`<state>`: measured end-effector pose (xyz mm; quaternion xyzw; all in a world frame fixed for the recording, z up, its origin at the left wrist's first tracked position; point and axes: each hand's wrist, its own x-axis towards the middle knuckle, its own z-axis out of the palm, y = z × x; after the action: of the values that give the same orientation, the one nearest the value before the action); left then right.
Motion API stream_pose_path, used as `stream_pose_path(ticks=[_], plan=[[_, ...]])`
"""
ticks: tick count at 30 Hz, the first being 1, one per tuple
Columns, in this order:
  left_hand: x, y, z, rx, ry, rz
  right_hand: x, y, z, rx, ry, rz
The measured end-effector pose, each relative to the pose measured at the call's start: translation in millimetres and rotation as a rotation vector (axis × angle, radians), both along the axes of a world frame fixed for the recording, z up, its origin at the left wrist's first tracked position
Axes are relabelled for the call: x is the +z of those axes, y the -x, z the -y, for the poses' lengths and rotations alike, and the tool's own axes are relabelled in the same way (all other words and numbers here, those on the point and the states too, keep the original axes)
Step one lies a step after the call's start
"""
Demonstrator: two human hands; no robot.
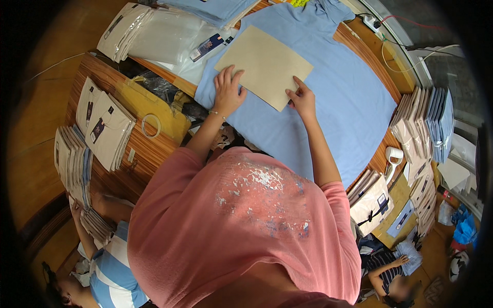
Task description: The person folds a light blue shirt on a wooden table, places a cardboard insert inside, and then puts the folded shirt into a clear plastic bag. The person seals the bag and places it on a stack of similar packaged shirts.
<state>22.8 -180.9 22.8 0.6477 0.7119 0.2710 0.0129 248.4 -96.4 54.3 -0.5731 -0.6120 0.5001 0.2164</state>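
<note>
A light blue knit garment (344, 97), apparently a shirt, lies spread over the wooden table before me. On top of it rests a flat beige cardboard sheet (264, 64), set at a slant. My left hand (228, 93) is open, its fingers stretched out at the sheet's left lower edge. At the right lower edge, my right hand (304, 101) holds the sheet between thumb and fingers, with the index finger laid along its top. Left of the sheet, a dark hang tag (208, 46) lies on clear plastic bags (167, 36).
Packed beige garments (105, 126) and a tape roll (150, 126) lie on the left table. More folded stacks (411, 120) stand right, near a white handheld tool (393, 156). Cables (405, 46) run along the far right edge. Two people (115, 262) work nearby, lower left and lower right.
</note>
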Motion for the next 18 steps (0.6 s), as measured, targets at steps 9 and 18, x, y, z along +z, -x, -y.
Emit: stream_pose_path(ticks=[9, 18], plan=[[57.8, -16.3, 42.1, -0.189, 0.297, 0.169, 39.1, -42.9, 23.9, 0.022, -0.428, 0.234], [-188.3, -3.4, 148.8, 0.585, 0.92, 2.086, 40.7, -242.1, 250.4, -0.163, 0.867, 0.114]])
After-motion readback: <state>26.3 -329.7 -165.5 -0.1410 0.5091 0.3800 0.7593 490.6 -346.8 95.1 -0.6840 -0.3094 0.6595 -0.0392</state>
